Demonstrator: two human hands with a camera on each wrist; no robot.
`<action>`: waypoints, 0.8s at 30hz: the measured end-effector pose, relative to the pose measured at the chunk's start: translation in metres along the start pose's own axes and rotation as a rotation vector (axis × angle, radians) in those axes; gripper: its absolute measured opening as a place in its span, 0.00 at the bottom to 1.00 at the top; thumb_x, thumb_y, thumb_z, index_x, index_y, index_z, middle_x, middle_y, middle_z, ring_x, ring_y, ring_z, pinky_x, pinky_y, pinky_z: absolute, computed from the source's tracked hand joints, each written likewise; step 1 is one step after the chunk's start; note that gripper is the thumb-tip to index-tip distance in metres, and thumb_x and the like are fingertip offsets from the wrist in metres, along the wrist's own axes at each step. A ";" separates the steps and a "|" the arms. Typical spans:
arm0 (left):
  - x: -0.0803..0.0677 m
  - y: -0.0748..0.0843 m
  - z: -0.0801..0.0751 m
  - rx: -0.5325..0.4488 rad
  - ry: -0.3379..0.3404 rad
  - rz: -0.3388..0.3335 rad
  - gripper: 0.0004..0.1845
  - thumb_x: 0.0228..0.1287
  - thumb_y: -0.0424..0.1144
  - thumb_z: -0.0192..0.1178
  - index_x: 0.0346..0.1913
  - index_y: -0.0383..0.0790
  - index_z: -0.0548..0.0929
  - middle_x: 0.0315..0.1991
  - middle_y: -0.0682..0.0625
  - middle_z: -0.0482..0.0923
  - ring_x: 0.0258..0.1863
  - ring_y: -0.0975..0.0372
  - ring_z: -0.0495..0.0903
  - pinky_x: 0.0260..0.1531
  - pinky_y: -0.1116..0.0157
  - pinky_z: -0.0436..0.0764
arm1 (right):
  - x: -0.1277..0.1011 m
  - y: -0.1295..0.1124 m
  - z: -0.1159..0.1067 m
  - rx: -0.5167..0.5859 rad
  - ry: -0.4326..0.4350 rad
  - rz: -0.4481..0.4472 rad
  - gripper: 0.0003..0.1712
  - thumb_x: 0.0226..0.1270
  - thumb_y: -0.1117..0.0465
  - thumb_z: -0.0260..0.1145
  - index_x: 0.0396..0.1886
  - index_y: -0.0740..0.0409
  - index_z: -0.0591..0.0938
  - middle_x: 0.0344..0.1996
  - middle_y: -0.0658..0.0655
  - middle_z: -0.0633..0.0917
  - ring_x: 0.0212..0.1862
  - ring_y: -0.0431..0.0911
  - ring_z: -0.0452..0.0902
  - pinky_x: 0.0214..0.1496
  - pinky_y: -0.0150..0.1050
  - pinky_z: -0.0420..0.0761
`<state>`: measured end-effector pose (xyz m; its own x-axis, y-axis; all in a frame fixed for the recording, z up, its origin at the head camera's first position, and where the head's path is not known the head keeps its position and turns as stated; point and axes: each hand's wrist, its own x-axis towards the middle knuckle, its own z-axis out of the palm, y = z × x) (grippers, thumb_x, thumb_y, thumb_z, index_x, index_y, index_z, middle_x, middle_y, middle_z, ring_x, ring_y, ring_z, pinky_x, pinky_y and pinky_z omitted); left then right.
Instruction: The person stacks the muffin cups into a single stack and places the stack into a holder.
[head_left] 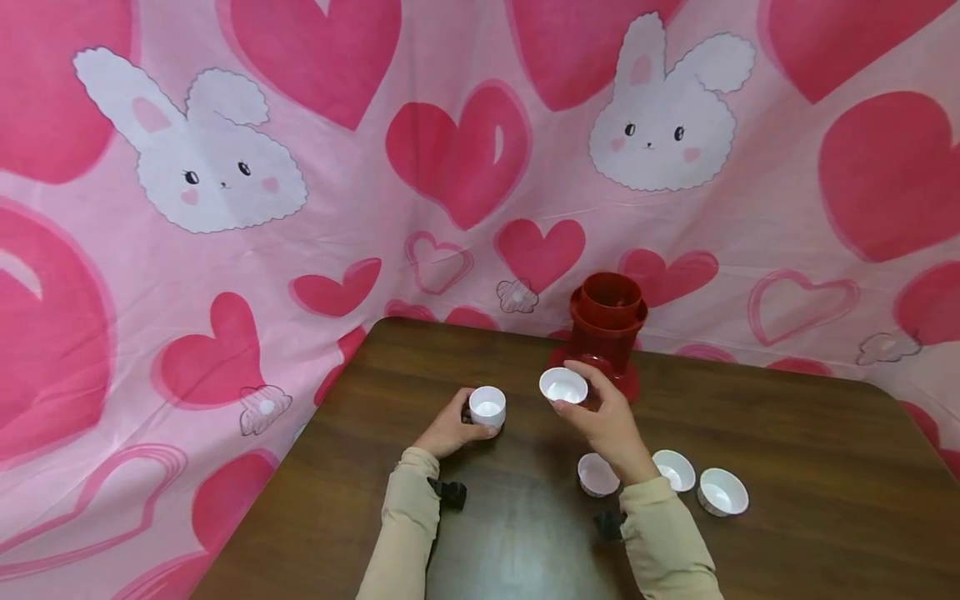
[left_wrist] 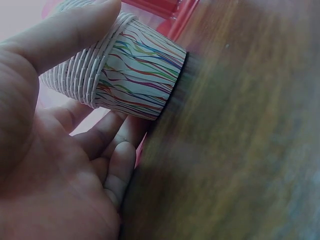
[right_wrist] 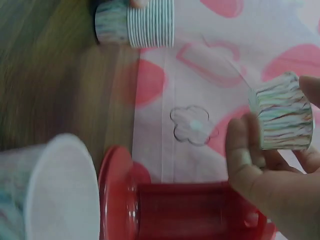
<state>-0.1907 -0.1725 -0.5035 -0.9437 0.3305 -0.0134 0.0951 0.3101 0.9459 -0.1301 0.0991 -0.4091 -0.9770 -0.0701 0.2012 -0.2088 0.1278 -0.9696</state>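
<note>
My left hand (head_left: 447, 427) grips a stack of nested white paper cups (left_wrist: 137, 70) with colourful wavy stripes. Thumb and fingers wrap around the stacked rims, and the lowest cup stands at the wooden tabletop. In the head view, my right hand (head_left: 611, 425) holds a single paper cup (head_left: 563, 386) above the table, right of the stack. Its striped side shows in the right wrist view, pinched between thumb and fingers. Behind this hand stands a glossy red cylinder (head_left: 606, 325) with an open round top and a wide base.
Three more white cups stand apart on the brown table (head_left: 810, 442): one cup (head_left: 597, 475) near my right wrist, a second cup (head_left: 675, 471) partly behind the sleeve, a third cup (head_left: 722, 492) farther right. A pink heart-patterned cloth (head_left: 450, 67) hangs behind the table.
</note>
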 end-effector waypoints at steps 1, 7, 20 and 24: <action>0.000 0.000 0.000 0.002 0.000 0.003 0.37 0.57 0.35 0.75 0.66 0.34 0.67 0.56 0.41 0.73 0.52 0.51 0.74 0.50 0.54 0.76 | 0.001 0.000 0.003 0.011 -0.003 0.005 0.34 0.62 0.67 0.73 0.68 0.59 0.74 0.61 0.64 0.75 0.55 0.56 0.71 0.51 0.33 0.77; 0.000 0.001 0.001 0.012 0.007 0.010 0.37 0.56 0.35 0.76 0.65 0.34 0.68 0.56 0.41 0.74 0.52 0.50 0.74 0.52 0.53 0.74 | 0.009 0.002 0.023 0.092 -0.019 0.009 0.34 0.62 0.70 0.73 0.68 0.61 0.74 0.58 0.66 0.77 0.52 0.56 0.74 0.50 0.33 0.78; 0.000 0.001 0.001 -0.001 0.008 -0.010 0.36 0.58 0.37 0.75 0.65 0.36 0.67 0.58 0.42 0.73 0.55 0.50 0.74 0.56 0.49 0.74 | 0.024 0.015 0.065 0.081 -0.055 0.050 0.34 0.62 0.65 0.74 0.68 0.62 0.74 0.57 0.65 0.80 0.56 0.57 0.75 0.54 0.42 0.77; 0.000 0.001 0.000 0.006 0.002 -0.010 0.36 0.58 0.39 0.75 0.65 0.36 0.67 0.58 0.42 0.72 0.56 0.50 0.73 0.58 0.48 0.73 | 0.028 0.023 0.074 0.021 -0.038 0.045 0.33 0.61 0.64 0.75 0.66 0.64 0.75 0.56 0.65 0.81 0.56 0.57 0.75 0.58 0.48 0.73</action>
<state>-0.1905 -0.1726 -0.5024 -0.9451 0.3260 -0.0222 0.0877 0.3185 0.9438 -0.1589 0.0269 -0.4361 -0.9830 -0.1027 0.1521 -0.1633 0.1109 -0.9803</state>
